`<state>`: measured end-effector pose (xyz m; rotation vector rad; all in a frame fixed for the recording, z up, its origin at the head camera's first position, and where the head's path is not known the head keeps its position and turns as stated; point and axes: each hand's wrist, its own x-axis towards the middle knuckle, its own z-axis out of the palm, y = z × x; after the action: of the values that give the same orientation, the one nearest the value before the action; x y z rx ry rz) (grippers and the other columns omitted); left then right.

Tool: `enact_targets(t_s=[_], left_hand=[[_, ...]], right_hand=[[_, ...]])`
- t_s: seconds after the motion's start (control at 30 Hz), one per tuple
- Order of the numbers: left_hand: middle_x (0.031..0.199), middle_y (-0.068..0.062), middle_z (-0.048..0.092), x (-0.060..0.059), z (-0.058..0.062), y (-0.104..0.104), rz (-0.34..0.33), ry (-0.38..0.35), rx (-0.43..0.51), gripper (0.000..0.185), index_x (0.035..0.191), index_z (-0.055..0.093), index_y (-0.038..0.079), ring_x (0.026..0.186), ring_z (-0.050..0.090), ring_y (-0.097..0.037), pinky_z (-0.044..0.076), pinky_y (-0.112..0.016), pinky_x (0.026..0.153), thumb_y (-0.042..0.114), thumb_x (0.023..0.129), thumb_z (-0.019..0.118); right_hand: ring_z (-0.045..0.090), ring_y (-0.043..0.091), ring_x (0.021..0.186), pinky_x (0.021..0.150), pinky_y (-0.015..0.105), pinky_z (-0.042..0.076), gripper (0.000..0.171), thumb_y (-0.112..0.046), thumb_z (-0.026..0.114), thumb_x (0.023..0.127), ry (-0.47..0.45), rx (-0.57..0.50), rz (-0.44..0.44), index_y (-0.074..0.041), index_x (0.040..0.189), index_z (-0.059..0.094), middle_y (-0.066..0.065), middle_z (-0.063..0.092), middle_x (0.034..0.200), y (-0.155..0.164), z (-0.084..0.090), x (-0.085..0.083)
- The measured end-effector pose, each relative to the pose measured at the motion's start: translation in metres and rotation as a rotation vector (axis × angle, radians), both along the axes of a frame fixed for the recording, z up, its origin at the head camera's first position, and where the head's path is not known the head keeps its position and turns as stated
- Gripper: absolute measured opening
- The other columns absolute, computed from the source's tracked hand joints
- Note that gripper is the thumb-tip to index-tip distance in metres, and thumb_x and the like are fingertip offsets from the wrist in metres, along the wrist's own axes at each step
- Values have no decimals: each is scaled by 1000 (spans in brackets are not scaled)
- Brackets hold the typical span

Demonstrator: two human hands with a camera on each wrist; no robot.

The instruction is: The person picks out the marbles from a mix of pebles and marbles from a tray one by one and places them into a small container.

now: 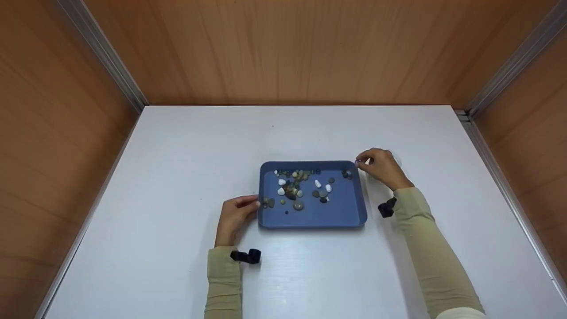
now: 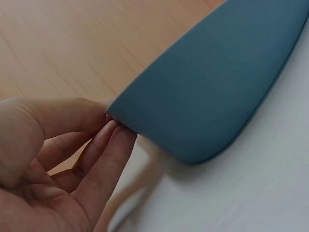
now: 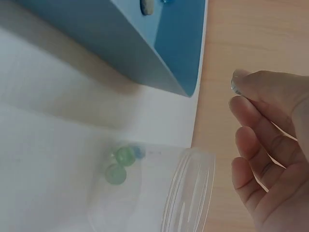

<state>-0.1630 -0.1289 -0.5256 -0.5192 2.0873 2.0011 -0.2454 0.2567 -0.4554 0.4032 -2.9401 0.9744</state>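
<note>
The left hand [image 1: 234,217] pinches the left rim of the blue tray [image 1: 316,215] between thumb and fingertips [image 2: 118,130], the tray lying mid-table with pebbles and beads inside. The right hand [image 1: 382,168] hovers over a clear cup [image 3: 188,193] (green and blue beads inside) just right of the tray's far right corner, thumb and forefinger pinching a small bead [image 3: 233,85]. Bare white table [image 1: 177,155] lies open all around.

Both forearms reach forward in beige sleeves, each wrist wearing a black strap. The left hand [image 1: 234,215] lies low, its fingers [image 2: 104,150] extended with the thumb above. The right hand [image 1: 381,167] is raised, thumb and forefinger pinched together.
</note>
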Motion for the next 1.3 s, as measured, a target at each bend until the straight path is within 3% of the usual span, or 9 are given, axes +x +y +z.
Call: enact_targets(t_s=[0.27, 0.83, 1.3], left_hand=[[108, -14, 67, -1, -2, -1, 3, 19, 41, 25, 107, 71, -1, 91, 65, -13, 56, -23, 78, 1, 83, 71], [111, -15, 67, -1, -1, 0, 8, -2, 35, 28, 110, 70, -1, 94, 65, -14, 56, -25, 83, 2, 82, 72], [113, -16, 66, 0, -2, 1, -2, 23, 41, 27, 109, 70, -2, 98, 64, -16, 56, -24, 83, 2, 83, 72]], right_hand=[[56, 24, 76, 64, 31, 45, 18, -11, 66, 91, -19, -2, -16, -2, 105, 71, 16, 67, 96, 11, 2, 1], [58, 27, 82, 71, 36, 46, 21, -11, 65, 91, 4, -1, -67, 1, 107, 70, 19, 69, 101, 32, -1, 2], [57, 29, 86, 72, 35, 44, 23, -11, 63, 92, -2, 29, -106, 4, 109, 68, 22, 68, 104, 46, -3, 6]])
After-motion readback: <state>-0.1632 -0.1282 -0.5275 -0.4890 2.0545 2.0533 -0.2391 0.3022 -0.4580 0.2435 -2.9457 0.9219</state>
